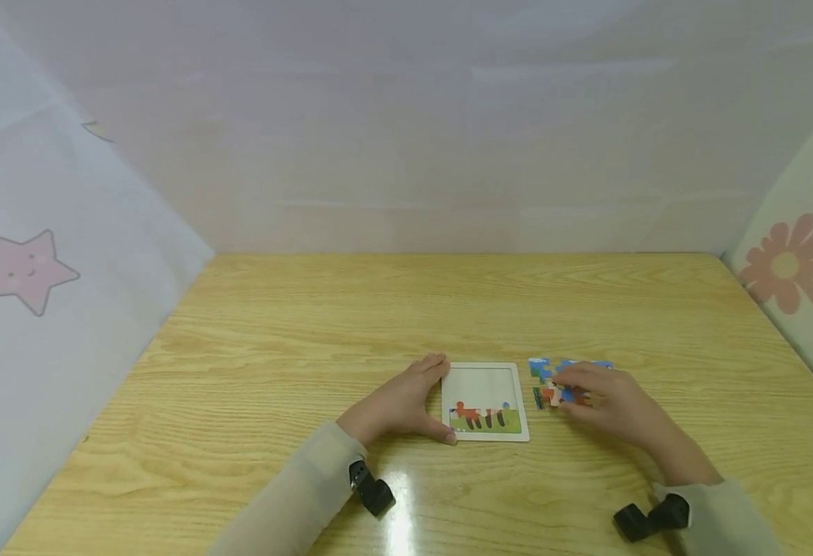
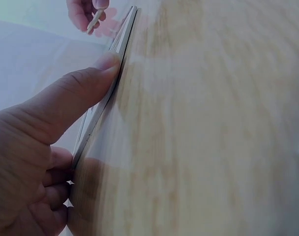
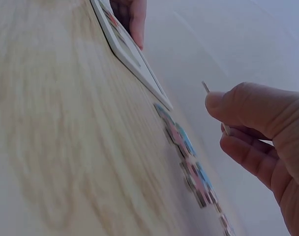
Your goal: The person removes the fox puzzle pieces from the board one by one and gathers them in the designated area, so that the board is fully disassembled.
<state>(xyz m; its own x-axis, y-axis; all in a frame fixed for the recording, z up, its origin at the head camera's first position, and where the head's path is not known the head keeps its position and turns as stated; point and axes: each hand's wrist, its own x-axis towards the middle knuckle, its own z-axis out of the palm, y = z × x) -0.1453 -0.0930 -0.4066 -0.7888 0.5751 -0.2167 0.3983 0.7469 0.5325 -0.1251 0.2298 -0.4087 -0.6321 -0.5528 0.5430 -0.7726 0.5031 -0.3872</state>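
A square white puzzle tray (image 1: 479, 386) lies on the table, its lower strip filled with joined pieces (image 1: 510, 421) showing an orange animal's legs on green. My left hand (image 1: 406, 398) holds the tray at its left side, thumb (image 2: 107, 61) on the near edge and fingers at the far left corner. To the right, my right hand (image 1: 611, 401) is raised over the loose puzzle pieces (image 1: 538, 368). Between its thumb and fingers it pinches a thin puzzle piece (image 3: 205, 87), seen edge-on in the right wrist view. The held piece's picture is hidden there.
Loose pieces (image 3: 191, 164) lie in a group just right of the tray, partly covered by the right hand in the head view. The wooden table (image 1: 309, 309) meets a pale cloth backdrop (image 1: 448, 154) behind and at both sides.
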